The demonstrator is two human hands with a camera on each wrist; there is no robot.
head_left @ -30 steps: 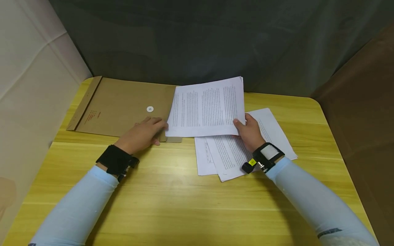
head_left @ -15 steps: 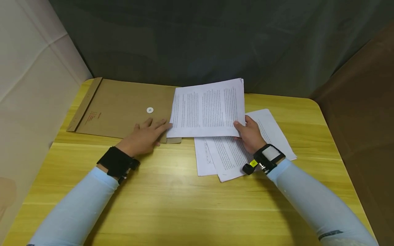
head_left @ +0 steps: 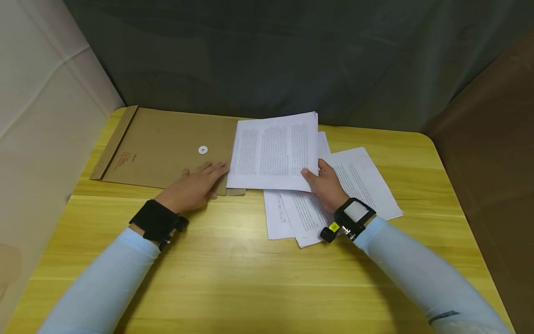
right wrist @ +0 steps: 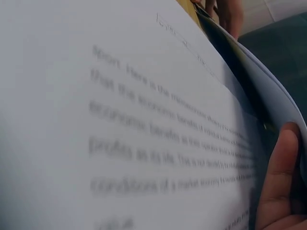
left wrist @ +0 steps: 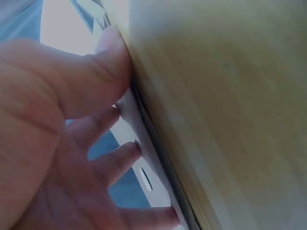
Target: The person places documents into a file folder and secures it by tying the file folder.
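Two hands are busy on the yellow table (head_left: 233, 260). From the head view, the right hand (head_left: 324, 184) pinches a bundle of printed sheets (head_left: 273, 152) by its near right corner, raised over loose pages (head_left: 333, 199) lying on the table. The left hand (head_left: 193, 186) lies flat, fingers straight, on the brown envelope (head_left: 167, 146), just beside the sheets. Only the right wrist view shows the thumb (right wrist: 280, 177) curled on the paper edge (right wrist: 144, 134); the left wrist view shows fingers (left wrist: 115, 160) spread against the envelope (left wrist: 148, 158).
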